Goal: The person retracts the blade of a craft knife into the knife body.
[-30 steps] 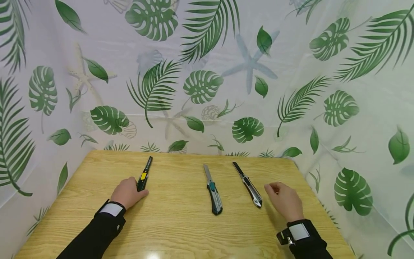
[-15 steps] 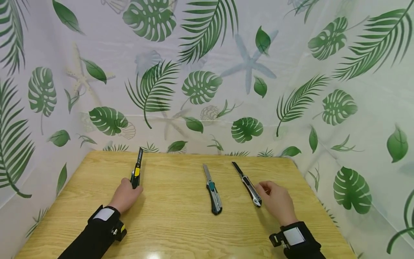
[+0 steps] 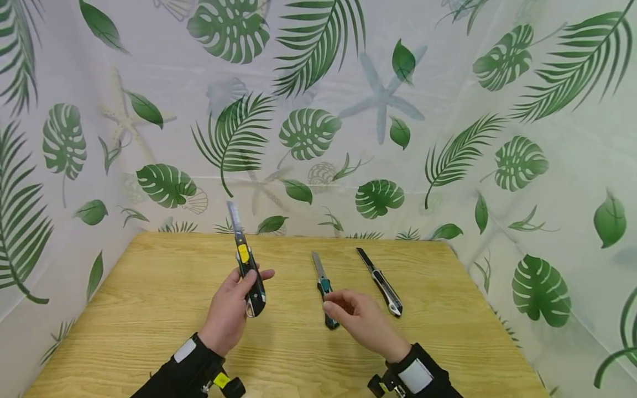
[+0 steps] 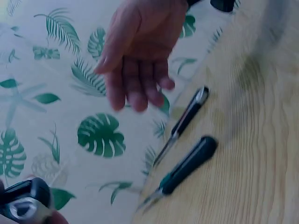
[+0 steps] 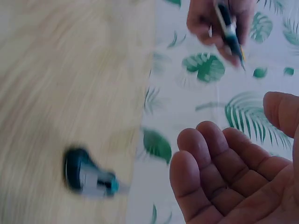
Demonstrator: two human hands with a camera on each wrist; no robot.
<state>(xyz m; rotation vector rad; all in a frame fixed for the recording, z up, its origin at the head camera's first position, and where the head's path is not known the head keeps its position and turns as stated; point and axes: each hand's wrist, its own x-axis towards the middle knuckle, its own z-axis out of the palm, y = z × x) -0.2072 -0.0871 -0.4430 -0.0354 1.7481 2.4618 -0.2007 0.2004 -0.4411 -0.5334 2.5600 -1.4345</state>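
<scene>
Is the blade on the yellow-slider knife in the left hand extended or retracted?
Extended. On the yellow-slider knife, gripped off the table by the left hand, a pale blade projects past the body, pointing up.

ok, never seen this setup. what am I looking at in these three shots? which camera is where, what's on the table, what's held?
No machine here: a person works with two bare hands. The wide shot comes from a head camera; the two blurry ones come from cameras strapped to each wrist.

The left hand holds a black utility knife with a yellow slider off the table, blade out and pointing up. The right hand is open, holds nothing and hovers above a teal-and-black utility knife.

That knife lies on the light wooden table. Beside it lies a black-and-silver utility knife. A leaf-print curtain hangs behind.
</scene>
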